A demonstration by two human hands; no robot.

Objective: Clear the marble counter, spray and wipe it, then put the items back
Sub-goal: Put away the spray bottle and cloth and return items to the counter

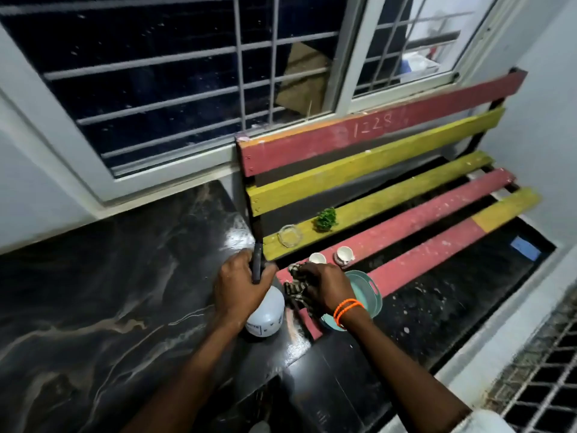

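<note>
Head view: the marble tabletop (pixel 93 292) carries only the spray bottle (pixel 267 314), which stands near its right edge; the stone shows a wet gleam near the bench (pixel 390 195). The left hand (pixel 242 284) is curled round the bottle's dark spray head, gripping it from above. The right hand (pixel 324 290) lies on the bench's front slat with its fingers closed on a striped cloth (pixel 295 290). The removed items sit on the bench: a glass dish (pixel 289 235) and a green sprig (pixel 326 219) on the yellow slat, 2 cups (pixel 331 256) on the red slat, and a teal tray (pixel 370 293) partly under the right wrist. Judgement: the bottle looks like light plastic, possibly slick if wet, and is best held at the neck below the trigger. The cloth is soft and limp; bunching it gives a firmer wiping pad. The cups and dish appear fragile and should be lifted singly by their walls; the tray by its handle.
</note>
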